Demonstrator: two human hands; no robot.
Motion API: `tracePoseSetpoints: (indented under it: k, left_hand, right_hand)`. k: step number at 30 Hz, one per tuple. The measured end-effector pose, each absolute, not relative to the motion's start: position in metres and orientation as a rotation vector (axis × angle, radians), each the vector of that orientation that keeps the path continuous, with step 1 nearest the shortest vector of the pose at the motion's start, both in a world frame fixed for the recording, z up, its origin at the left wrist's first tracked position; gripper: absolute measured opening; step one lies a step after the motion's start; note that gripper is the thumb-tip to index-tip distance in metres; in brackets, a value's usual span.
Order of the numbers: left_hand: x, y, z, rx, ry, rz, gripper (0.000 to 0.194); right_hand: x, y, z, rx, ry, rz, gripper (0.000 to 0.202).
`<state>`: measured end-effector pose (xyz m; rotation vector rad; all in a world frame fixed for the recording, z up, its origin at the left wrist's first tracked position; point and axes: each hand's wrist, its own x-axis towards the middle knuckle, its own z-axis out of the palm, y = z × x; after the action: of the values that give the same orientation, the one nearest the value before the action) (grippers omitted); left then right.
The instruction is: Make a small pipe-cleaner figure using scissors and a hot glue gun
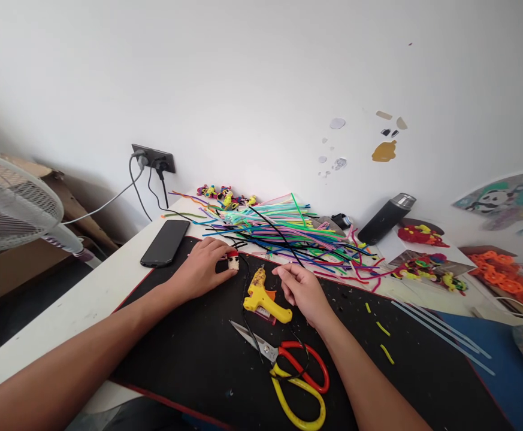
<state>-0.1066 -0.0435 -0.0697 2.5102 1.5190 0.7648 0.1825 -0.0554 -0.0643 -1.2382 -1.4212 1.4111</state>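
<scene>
My left hand (pixel 206 267) is closed round a small white piece with a red top and dark dots (pixel 233 261), held just above the black mat (pixel 189 335). To the right, my right hand (pixel 298 287) has its thumb and forefinger pinched together; whatever they hold, if anything, is too small to make out. Between the hands lies a yellow glue gun (pixel 263 297), its nozzle pointing away from me. Scissors (pixel 288 365) with one red and one yellow handle lie nearer to me, with a black cord across them.
Many coloured pipe cleaners (pixel 270 224) are heaped at the back. A phone (pixel 165 242) lies at the left, a black flask (pixel 387 216) at the right. Short yellow pieces (pixel 383 328) and clear glue sticks (pixel 443 335) lie right. A fan (pixel 14 203) stands far left.
</scene>
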Motion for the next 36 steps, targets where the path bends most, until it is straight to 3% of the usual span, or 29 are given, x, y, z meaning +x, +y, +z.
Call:
tracePoseSetpoints:
  k: [18,36]
  left_hand:
    - [-0.112,-0.041,-0.077,2.424,1.444,0.699,0.046]
    - [-0.109,-0.068,-0.057,2.428,1.207,0.507,0.033]
  right_hand:
    - [0.182,-0.056,-0.065,-1.248,-1.479,1.394,0.044]
    - [0.177,-0.057,-0.067,-1.317,-1.53,1.354,0.04]
